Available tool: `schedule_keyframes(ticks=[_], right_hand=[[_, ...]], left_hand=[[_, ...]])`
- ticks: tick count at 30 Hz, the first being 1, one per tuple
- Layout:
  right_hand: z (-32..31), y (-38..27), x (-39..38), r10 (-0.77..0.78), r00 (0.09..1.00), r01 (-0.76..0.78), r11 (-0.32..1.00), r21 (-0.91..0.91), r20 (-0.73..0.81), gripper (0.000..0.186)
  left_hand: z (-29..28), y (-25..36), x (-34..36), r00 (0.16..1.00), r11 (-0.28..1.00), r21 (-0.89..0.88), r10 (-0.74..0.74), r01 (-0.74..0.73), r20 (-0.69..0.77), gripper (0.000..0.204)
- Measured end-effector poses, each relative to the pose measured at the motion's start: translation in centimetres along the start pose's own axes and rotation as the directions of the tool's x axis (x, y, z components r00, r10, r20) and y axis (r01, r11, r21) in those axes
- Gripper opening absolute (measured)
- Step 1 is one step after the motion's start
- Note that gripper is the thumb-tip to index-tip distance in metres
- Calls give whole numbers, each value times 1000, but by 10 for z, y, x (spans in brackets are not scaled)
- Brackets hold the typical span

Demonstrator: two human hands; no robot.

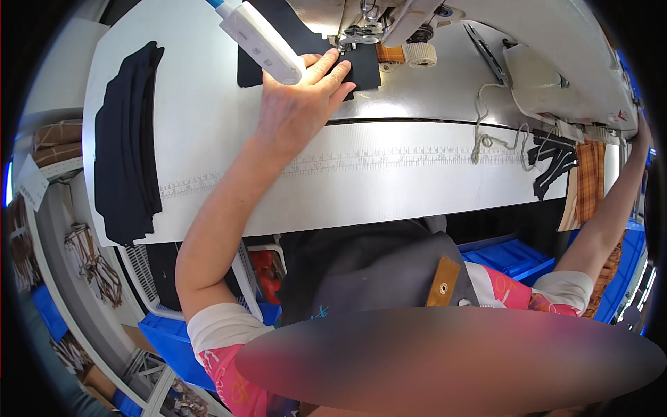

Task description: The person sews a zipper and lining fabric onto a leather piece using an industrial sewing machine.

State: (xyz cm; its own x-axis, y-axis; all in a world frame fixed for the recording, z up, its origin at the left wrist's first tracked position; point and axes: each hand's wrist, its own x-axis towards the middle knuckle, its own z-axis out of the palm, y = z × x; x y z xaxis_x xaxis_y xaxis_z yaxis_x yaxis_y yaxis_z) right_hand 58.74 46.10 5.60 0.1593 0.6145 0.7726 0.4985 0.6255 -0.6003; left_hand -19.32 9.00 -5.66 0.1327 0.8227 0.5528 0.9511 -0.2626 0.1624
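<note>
My left hand (297, 108) lies open on a piece of black fabric (363, 73), fingertips beside the sewing machine's presser foot (340, 48). A white rectangular device (260, 43) with a blue cable reaches over that hand from the upper left, hiding part of the fabric and hand. My right hand (639, 128) is at the far right end of the white sewing machine (556, 48), its fingers mostly hidden by the housing, so their grip is unclear.
A stack of black fabric (125, 160) lies on the white table (347, 187). Scissors or tweezers (483, 52), loose cord (486, 139), black strips (552, 167) and plaid orange fabric (589, 187) sit rightward. Blue bins (507, 254), a white basket (139, 264) and shelves (48, 243) surround the table.
</note>
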Motion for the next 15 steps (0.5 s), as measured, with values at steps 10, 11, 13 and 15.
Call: schedule_keyframes(ticks=[10, 11, 13, 15], right_hand=[[8, -143, 44, 630, 774, -581, 749, -319, 70, 54], [31, -139, 33, 641, 763, -591, 746, -307, 86, 54], [77, -144, 5, 625, 780, -609, 752, -250, -20, 48], [110, -159, -69, 458, 888, -459, 888, -31, -45, 50]], left_hand=[[2, -19, -20, 998, 994, -111, -6, -1, -60, 25], [0, -18, -21, 999, 996, -92, -13, 9, -45, 25], [-3, -17, -20, 999, 997, -75, -25, 22, -31, 25], [-3, -16, -19, 999, 996, -79, -32, 30, -25, 25]])
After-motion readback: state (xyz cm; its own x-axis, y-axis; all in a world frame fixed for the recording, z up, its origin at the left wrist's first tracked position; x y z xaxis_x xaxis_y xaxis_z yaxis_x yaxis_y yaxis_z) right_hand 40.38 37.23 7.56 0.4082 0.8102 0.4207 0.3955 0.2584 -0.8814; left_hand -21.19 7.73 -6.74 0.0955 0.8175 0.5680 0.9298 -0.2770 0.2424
